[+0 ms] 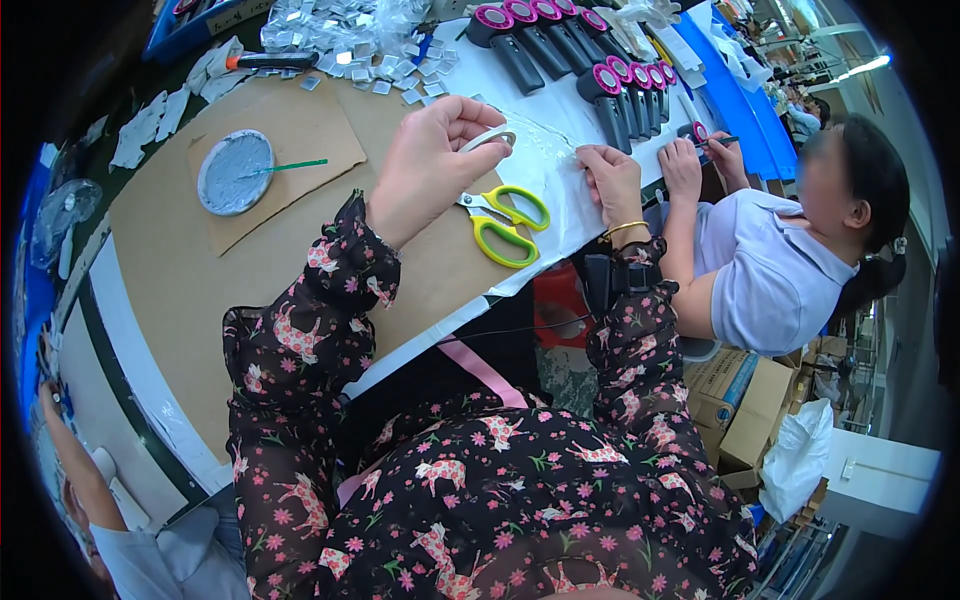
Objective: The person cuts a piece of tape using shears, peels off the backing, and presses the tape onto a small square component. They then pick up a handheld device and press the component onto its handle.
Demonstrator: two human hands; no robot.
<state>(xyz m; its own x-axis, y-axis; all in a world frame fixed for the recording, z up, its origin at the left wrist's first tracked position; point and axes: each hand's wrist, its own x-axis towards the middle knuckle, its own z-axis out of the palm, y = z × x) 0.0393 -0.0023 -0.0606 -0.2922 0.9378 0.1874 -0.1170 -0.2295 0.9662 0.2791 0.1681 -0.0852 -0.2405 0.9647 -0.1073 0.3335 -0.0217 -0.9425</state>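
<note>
My left hand (430,165) is closed around a small white ring-shaped roll (500,138), which looks like narrow tape. To its right, my right hand (612,180) is raised with thumb and forefinger pinched together. Whatever sits between those fingertips is too small to make out. Below and between the two hands lies a pair of scissors (505,225) with yellow-green handles, its blades pointing toward my left wrist. Under the hands, brown board meets a white plastic-covered surface (560,135).
A round dish of grey paste (235,172) with a green stick (290,165) rests on cardboard (300,120). Behind are a utility knife (272,62), small square pieces (385,70) and black-and-pink handheld devices (610,80). At right, a co-worker (765,260) handles a similar device.
</note>
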